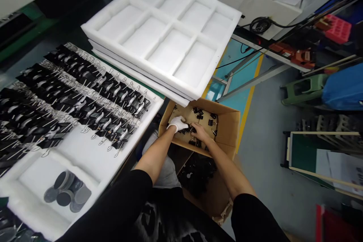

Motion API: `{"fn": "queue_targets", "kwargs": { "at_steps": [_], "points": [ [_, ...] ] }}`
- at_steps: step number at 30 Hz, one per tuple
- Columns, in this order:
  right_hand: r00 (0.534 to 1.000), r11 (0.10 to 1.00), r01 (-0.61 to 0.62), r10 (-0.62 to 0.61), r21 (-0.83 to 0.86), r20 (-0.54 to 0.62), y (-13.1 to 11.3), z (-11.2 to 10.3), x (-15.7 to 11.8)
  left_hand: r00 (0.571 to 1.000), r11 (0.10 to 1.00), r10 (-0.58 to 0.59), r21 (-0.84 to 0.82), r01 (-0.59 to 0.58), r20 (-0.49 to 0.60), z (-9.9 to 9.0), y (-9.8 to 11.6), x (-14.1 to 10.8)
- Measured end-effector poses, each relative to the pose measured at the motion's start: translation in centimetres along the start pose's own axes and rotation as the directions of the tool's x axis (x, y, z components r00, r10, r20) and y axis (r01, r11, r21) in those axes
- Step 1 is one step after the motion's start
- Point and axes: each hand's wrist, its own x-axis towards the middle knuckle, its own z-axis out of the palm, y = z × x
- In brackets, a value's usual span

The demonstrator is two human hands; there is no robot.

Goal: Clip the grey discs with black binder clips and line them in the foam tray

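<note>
Both hands reach down into a cardboard box point(227, 128) that holds scattered black binder clips point(198, 112). My left hand point(178, 123), in a white glove, is on the left side of the box, its fingers curled on dark binder clips point(185, 130). Facing it from the right is my bare right hand point(200, 133), its fingertips bent around a dark clip close to the left hand. The small clips under the fingers are partly hidden. More loose clips point(193, 142) lie just below the right hand.
White foam trays point(181, 47) with compartments are stacked above the box. At left, a foam tray point(153, 115) bears rows of clipped black parts point(102, 113) and several grey discs point(66, 191). Below, another box holds black parts point(197, 172). A green stool point(303, 89) stands at right.
</note>
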Motion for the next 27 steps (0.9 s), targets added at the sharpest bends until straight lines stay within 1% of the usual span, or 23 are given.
{"fn": "queue_targets", "kwargs": {
  "at_steps": [2, 5, 7, 9, 13, 16, 20, 24, 27],
  "points": [
    [0.999, 0.999, -0.025, 0.026, 0.044, -0.024, 0.1, 0.2, 0.2, 1.0, 0.997, 0.006, -0.08, -0.006, -0.002, -0.2, 0.4, 0.2],
    [0.992, 0.989, -0.104, 0.111, 0.106, -0.056, -0.3, 1.3, 0.7, 0.999, 0.984, -0.048, -0.173, 0.051, 0.022, 0.0, 1.1, 0.7],
    [0.983, 0.975, -0.16, 0.172, 0.153, -0.069, -0.7, 2.0, 1.2, 0.993, 0.967, -0.101, -0.23, 0.114, 0.068, 0.6, 1.6, 1.1],
    [0.974, 0.959, -0.19, 0.211, 0.211, -0.08, -0.7, 2.4, 1.6, 0.981, 0.94, -0.145, -0.29, 0.178, 0.132, 1.3, 2.2, 1.3],
    [0.97, 0.92, -0.178, 0.225, 0.35, -0.097, -0.5, 2.0, 2.0, 0.954, 0.872, -0.168, -0.415, 0.261, 0.247, 2.5, 2.9, 1.3],
    [0.961, 0.876, -0.174, 0.25, 0.449, -0.115, -0.6, 1.2, 1.9, 0.947, 0.811, -0.159, -0.51, 0.287, 0.28, 2.5, 3.2, 0.9],
    [0.927, 0.812, -0.213, 0.344, 0.544, -0.15, -1.6, -0.5, 1.3, 0.956, 0.735, -0.127, -0.622, 0.269, 0.264, 1.6, 3.7, 0.1],
    [0.865, 0.77, -0.22, 0.438, 0.599, -0.245, -3.3, -3.6, 0.0, 0.976, 0.691, -0.026, -0.702, 0.175, 0.217, 0.4, 5.2, -1.5],
    [0.804, 0.766, -0.197, 0.483, 0.612, -0.346, -5.3, -6.5, -1.9, 0.984, 0.669, 0.051, -0.738, 0.092, 0.169, -0.6, 6.8, -3.7]
  ]
}}
